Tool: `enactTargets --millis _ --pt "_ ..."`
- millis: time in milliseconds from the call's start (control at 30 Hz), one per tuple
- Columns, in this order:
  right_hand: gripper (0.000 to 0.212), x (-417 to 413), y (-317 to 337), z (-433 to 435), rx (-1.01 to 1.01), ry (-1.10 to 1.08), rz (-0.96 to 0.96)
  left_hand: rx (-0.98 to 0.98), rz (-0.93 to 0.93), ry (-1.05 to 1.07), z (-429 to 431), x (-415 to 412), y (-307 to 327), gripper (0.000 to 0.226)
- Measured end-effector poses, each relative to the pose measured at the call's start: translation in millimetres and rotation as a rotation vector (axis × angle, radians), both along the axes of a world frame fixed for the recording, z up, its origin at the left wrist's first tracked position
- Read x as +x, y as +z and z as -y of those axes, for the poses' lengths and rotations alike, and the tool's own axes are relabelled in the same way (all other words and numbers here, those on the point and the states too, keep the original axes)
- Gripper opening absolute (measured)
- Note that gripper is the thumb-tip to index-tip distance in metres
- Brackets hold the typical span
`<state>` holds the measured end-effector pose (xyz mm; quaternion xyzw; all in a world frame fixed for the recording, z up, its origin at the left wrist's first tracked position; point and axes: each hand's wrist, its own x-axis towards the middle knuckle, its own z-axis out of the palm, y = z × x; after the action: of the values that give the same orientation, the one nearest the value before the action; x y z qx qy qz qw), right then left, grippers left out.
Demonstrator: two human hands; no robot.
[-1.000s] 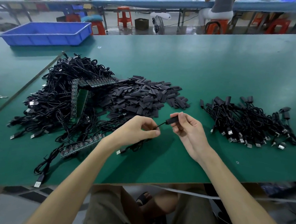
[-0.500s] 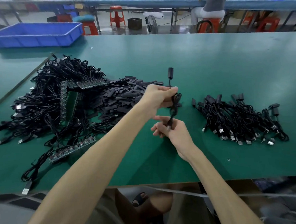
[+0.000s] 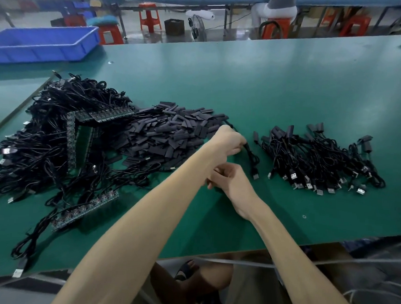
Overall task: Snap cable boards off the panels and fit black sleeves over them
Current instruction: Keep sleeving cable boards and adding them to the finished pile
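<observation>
Centre frame, your left hand [image 3: 230, 141] grips a cable [image 3: 252, 157]. Just below, your right hand [image 3: 232, 181] curls; whether round anything, I cannot tell.

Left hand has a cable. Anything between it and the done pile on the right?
Nothing visible. The cable hangs from the left hand just left of the finished pile, with only a narrow strip of bare green table between them. The right hand sits nearer the person, out of that path.
</observation>
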<state>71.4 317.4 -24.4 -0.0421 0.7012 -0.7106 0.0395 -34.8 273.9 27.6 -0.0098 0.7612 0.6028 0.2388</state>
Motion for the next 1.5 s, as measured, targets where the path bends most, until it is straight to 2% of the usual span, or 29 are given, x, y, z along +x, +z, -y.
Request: enactTargets --millis 33,133,267,467,667,767,833,900,967,1067,1100,1200,1267,1300,1367,1500 --pt "0.051 0 0 0 -0.007 0.008 0.0 -0.014 -0.01 -0.031 2 2 1 0.01" --pt "0.05 -1 -1 1 0.003 -0.01 0.004 -0.066 -0.015 -0.156 3 10 4 0.023" --pt "0.05 0 -3 2 0.012 -0.08 0.036 -0.085 -0.049 -0.296 -4 19 3 0.026" --pt "0.017 1 -1 1 0.009 -0.102 0.062 -0.088 -0.101 -0.339 -7 26 3 0.028" --pt "0.029 0 -3 1 0.027 -0.107 0.028 -0.067 -0.099 -0.482 -1 31 8 0.029" --pt "0.037 2 -1 3 0.02 -0.045 -0.025 -0.098 -0.252 -0.415 14 36 12 0.025" --pt "0.026 2 1 5 0.011 -0.019 -0.043 -0.107 -0.358 -0.324 34 39 18 0.026" --pt "0.014 -1 -2 3 -0.041 -0.025 -0.024 -0.224 -0.51 -0.276 63 40 27 0.029" --pt "0.016 -2 -5 1 -0.051 -0.014 -0.007 -0.434 -0.63 -0.293 98 44 34 0.024" --pt "0.018 -1 -5 -1 -0.003 0.016 -0.034 -0.728 -0.653 -0.269 157 58 43 0.007" --pt "0.018 -1 -5 -1 0.004 0.022 -0.04 -0.839 -0.619 -0.271 177 62 46 0.012" --pt "0.018 -1 -6 -1 0.018 0.034 -0.048 -1.154 -0.31 -0.394 228 73 48 0.06" --pt "0.018 -1 -6 1 0.025 0.033 -0.053 -1.336 -0.164 -0.481 250 81 44 0.081" --pt "0.018 0 -6 2 0.03 0.034 -0.053 -1.386 -0.14 -0.505 257 84 39 0.083" --pt "0.018 1 -5 2 0.039 0.032 -0.054 -1.37 -0.14 -0.496 264 89 29 0.072" --pt "0.018 3 -6 4 0.071 0.035 -0.071 -1.141 -0.245 -0.358 273 85 27 0.027"
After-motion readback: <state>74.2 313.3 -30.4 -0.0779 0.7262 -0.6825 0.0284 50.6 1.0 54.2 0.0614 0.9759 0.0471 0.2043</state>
